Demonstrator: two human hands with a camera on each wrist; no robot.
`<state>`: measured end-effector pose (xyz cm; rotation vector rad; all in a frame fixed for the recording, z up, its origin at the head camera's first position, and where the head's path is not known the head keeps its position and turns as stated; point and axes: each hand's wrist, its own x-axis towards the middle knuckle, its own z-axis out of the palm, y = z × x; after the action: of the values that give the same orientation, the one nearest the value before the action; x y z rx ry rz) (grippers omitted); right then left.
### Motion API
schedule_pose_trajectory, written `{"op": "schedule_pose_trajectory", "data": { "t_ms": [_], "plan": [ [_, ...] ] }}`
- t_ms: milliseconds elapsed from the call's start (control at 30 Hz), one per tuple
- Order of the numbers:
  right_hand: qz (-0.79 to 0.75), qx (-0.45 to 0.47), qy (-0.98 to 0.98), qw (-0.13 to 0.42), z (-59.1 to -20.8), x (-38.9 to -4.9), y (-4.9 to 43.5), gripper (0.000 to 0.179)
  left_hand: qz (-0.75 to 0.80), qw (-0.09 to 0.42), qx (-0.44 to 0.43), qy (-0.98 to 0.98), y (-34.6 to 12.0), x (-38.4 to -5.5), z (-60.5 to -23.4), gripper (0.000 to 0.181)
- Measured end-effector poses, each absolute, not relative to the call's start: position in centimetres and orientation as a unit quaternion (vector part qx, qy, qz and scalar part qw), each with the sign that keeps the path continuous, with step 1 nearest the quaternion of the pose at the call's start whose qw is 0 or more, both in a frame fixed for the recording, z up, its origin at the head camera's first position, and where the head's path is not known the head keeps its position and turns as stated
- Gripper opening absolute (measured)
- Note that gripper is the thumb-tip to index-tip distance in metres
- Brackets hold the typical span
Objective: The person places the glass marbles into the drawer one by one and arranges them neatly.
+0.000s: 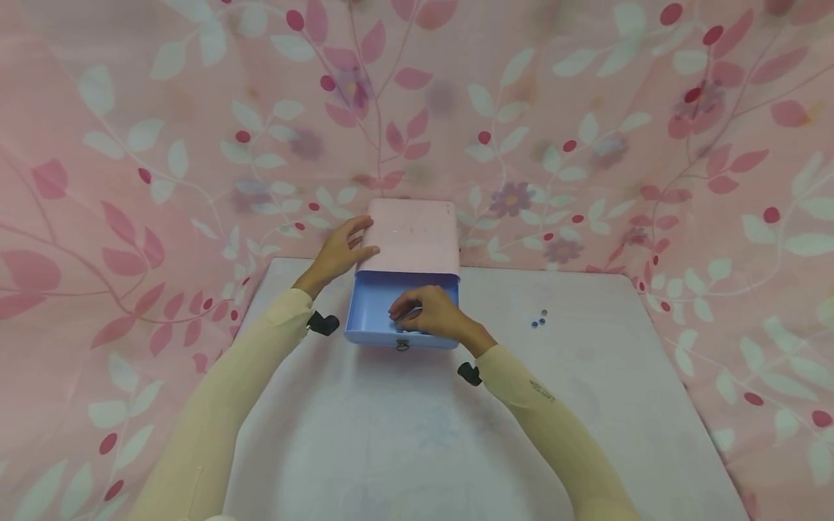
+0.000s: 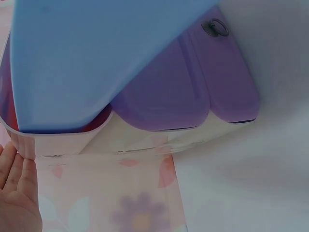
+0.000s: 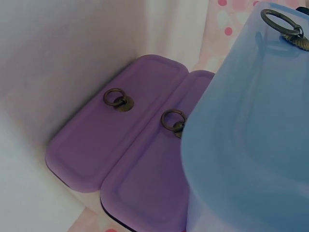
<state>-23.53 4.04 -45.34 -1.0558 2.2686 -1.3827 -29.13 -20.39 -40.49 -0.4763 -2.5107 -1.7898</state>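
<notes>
A small chest of drawers with a pale pink top (image 1: 410,235) stands against the back cloth. Its blue top drawer (image 1: 371,300) is pulled out toward me, with a metal ring pull (image 1: 402,346) on the front. My left hand (image 1: 339,250) rests against the chest's left side; in the left wrist view its fingers (image 2: 26,179) are straight along the pink wall. Over the drawer, my right hand (image 1: 430,311) reaches in with bent fingers pointing down. Something small and bluish shows below the fingers, and I cannot tell whether they hold it. The right wrist view shows only the drawer's outside, the hand hidden.
Two purple drawers, an upper one (image 3: 149,183) and a lower one (image 3: 96,145), sit closed beneath the blue one, each with a ring pull. Several small round beads or marbles (image 1: 542,321) lie on the white table (image 1: 573,405) to the right. Floral cloth (image 1: 417,108) hangs behind.
</notes>
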Motion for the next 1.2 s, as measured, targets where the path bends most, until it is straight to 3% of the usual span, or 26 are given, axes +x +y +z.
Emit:
{"op": "schedule_pose_trajectory", "data": {
  "t_ms": [267,1000,1200],
  "plan": [
    [-0.465,-0.379,0.784,0.163,-45.4,-23.7,3.3,0.025,-0.574,0.03,-0.143,-0.805,-21.0,-31.2,-43.4,0.073],
    [-0.467,-0.374,0.768,0.228,-45.6,-23.7,2.4,0.024,-0.591,0.007,-0.158,-0.791,-20.7,-29.7,-41.1,0.074],
    [-0.474,-0.373,0.763,0.232,-45.6,-23.6,2.5,0.023,-0.584,0.019,-0.147,-0.798,-20.8,-30.5,-42.4,0.073]
  ]
}}
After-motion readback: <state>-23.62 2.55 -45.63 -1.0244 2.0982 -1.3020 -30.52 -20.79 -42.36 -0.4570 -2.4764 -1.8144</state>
